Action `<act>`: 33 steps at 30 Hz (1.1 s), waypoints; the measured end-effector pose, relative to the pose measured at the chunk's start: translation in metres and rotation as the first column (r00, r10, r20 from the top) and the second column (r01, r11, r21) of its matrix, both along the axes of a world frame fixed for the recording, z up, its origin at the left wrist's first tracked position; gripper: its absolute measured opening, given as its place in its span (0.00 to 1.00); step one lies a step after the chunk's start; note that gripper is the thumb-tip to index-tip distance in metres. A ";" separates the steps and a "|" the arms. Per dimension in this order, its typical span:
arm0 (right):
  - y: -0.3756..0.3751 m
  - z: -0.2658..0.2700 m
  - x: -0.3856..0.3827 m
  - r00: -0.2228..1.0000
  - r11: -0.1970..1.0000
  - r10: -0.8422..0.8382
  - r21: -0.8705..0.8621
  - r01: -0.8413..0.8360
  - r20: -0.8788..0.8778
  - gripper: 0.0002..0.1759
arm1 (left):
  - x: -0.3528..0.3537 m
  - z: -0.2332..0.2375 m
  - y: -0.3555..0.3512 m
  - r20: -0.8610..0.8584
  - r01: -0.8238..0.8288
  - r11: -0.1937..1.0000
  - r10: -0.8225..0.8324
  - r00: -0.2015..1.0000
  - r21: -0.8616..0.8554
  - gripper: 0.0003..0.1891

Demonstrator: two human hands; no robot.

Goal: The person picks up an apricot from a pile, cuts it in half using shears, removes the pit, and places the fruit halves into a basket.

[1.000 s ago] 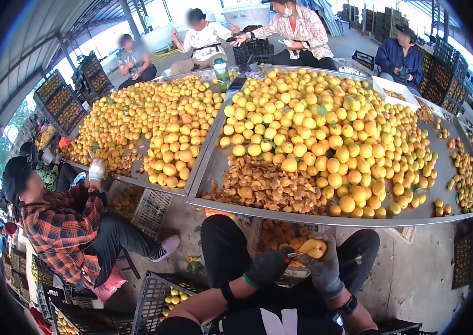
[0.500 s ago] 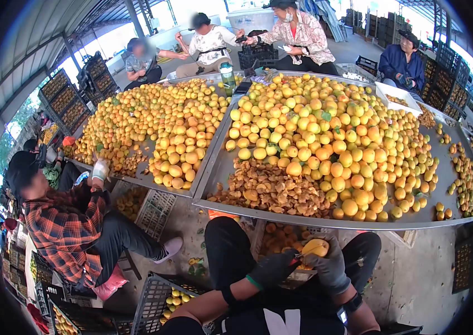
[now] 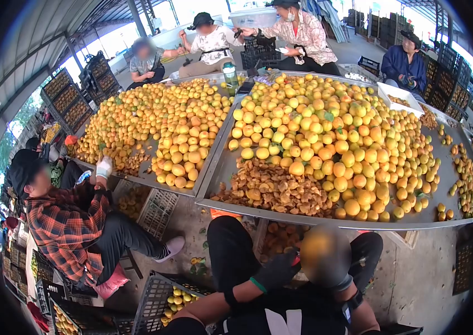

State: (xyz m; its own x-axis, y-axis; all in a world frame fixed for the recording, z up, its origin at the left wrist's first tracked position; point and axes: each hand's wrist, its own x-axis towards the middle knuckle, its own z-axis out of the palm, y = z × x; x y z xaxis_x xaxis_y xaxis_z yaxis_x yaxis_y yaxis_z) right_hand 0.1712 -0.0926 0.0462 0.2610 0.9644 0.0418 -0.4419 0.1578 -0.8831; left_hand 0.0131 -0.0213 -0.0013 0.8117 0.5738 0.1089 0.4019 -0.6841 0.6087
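My left hand (image 3: 275,272), in a dark glove with a green cuff, is closed on a small red-handled tool (image 3: 296,260); its working end is not clear. Beside it, my right hand (image 3: 342,282), also gloved, holds a yellow-orange apricot (image 3: 321,251). A blur covers the fruit and most of those fingers. Both hands are over my lap, in front of the metal table's near edge (image 3: 303,219). On the table, just beyond them, lies a heap of brownish apricot pieces (image 3: 275,188), with a large pile of whole apricots (image 3: 331,128) behind it.
A black crate (image 3: 152,298) with apricots stands at my left. Under the table edge sits a crate of darker fruit pieces (image 3: 281,241). A person in a plaid shirt (image 3: 69,223) sits to the left; several others sit across the table. A green bottle (image 3: 229,77) stands between the piles.
The apricot in my right hand now looks larger and blurred. My left hand with the red-handled tool has shifted slightly down. The whole view has moved a little.
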 end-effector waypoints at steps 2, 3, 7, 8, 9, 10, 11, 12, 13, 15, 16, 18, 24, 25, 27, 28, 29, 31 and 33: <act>0.002 0.002 -0.006 0.942 0.999 -0.006 0.030 0.017 -0.335 0.34 | -0.001 -0.002 -0.003 0.057 0.054 0.996 -0.058 0.997 0.071 0.22; 0.004 0.004 -0.006 0.940 0.999 -0.006 0.030 0.017 -0.340 0.34 | -0.001 -0.001 0.000 0.061 0.072 0.995 -0.076 0.995 0.062 0.23; 0.002 0.003 0.001 0.980 0.996 -0.019 0.089 0.002 0.196 0.34 | 0.000 0.039 0.004 -0.025 -0.033 0.980 0.028 0.999 -0.196 0.19; 0.002 0.003 0.000 0.980 0.996 -0.024 0.085 0.007 0.196 0.34 | 0.001 0.032 0.002 -0.026 -0.027 0.979 0.023 0.999 -0.200 0.19; 0.003 0.003 -0.002 0.989 0.995 -0.028 0.097 0.015 0.142 0.34 | 0.001 0.018 -0.001 0.081 -0.044 0.993 0.053 0.995 -0.110 0.23; 0.003 0.001 -0.004 0.995 0.994 -0.034 0.106 0.025 0.089 0.35 | 0.003 0.017 -0.004 0.190 -0.068 0.997 0.072 0.979 -0.026 0.26; 0.001 -0.003 -0.006 0.999 0.999 -0.018 0.045 0.020 -0.038 0.36 | 0.003 0.016 -0.005 0.187 -0.053 0.998 0.059 0.981 -0.038 0.26; 0.004 -0.005 -0.010 0.988 0.997 -0.026 0.066 0.037 -0.153 0.38 | 0.003 0.015 -0.004 0.237 -0.052 0.998 0.045 0.970 0.024 0.25; 0.007 -0.006 -0.010 0.983 0.997 0.003 0.079 0.012 -0.183 0.38 | 0.003 0.020 -0.003 0.286 -0.057 0.995 0.031 0.958 0.082 0.25; 0.009 -0.005 -0.007 0.976 0.998 0.017 0.066 -0.003 -0.217 0.37 | 0.004 0.036 0.003 0.106 -0.079 0.997 0.081 0.991 -0.016 0.23; 0.007 -0.004 -0.004 0.976 0.999 -0.001 0.051 0.012 -0.219 0.37 | 0.004 0.039 0.005 -0.071 -0.138 0.988 0.133 0.989 -0.075 0.21; 0.005 -0.002 0.000 0.948 0.998 -0.059 -0.016 0.068 0.314 0.37 | 0.002 0.018 0.007 -0.189 -0.081 0.995 0.091 0.978 0.059 0.19; 0.007 -0.013 -0.009 0.994 0.996 -0.082 0.031 0.084 -0.068 0.31 | 0.003 0.004 0.001 0.137 -0.129 0.984 0.112 0.984 0.122 0.15; 0.008 -0.017 -0.010 0.984 0.996 -0.053 0.058 0.063 -0.169 0.28 | 0.003 0.003 0.001 0.117 -0.152 0.975 0.134 0.984 0.162 0.14; 0.008 -0.025 -0.009 0.981 0.997 -0.042 0.053 0.052 -0.187 0.27 | 0.003 0.001 0.003 0.100 -0.175 0.963 0.157 0.983 0.206 0.14; 0.009 -0.030 -0.008 0.978 0.998 -0.031 0.047 0.041 -0.204 0.26 | 0.003 0.000 0.004 0.067 -0.165 0.961 0.153 0.986 0.221 0.14; 0.009 -0.036 -0.005 0.978 0.998 -0.030 0.046 0.041 -0.205 0.26 | 0.003 -0.002 0.005 0.033 -0.153 0.960 0.150 0.988 0.234 0.14; 0.009 -0.047 0.001 0.998 0.995 -0.069 -0.067 0.068 -0.011 0.24 | 0.000 -0.006 0.006 0.086 -0.127 0.965 0.110 0.990 0.230 0.13; 0.010 -0.050 0.011 0.961 0.995 -0.067 -0.084 0.046 -0.269 0.23 | -0.005 -0.006 0.008 0.142 -0.096 0.970 0.065 0.988 0.224 0.13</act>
State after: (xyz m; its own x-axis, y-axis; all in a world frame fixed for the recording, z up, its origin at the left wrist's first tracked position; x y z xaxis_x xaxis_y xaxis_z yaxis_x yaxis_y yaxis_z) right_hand 0.1825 -0.0823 -0.0040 0.3064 0.9453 -0.1115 -0.6589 0.1261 -0.7416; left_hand 0.0082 -0.0132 -0.0069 0.7334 0.5834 0.3490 0.3873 -0.7805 0.4908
